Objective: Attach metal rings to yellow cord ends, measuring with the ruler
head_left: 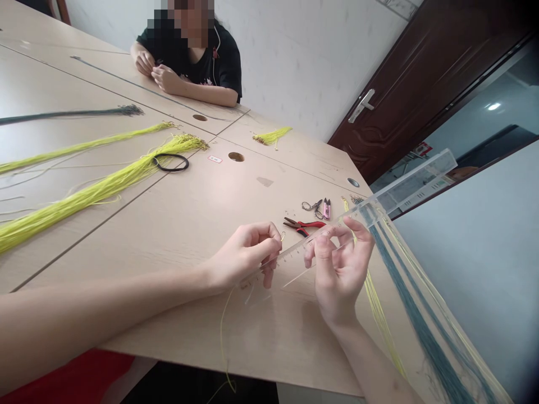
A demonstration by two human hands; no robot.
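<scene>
My left hand (248, 255) is closed in a pinch on a thin yellow cord (222, 331) that trails down over the table's front edge. Its fingers also rest on the near end of a long clear plastic ruler (404, 193). My right hand (341, 264) has its fingers curled around the ruler's middle and holds it slanted up to the right above the wooden table (202, 213). Red-handled pliers (303, 225) lie just beyond both hands.
Small scissors (312, 207) and a pink clipper (327, 208) lie past the pliers. Bundles of yellow cord (84, 196) stretch across the left, teal cords (421, 320) run along the right edge, a black loop (170, 163) lies mid-table. Another person's hands (158, 70) work at the far side.
</scene>
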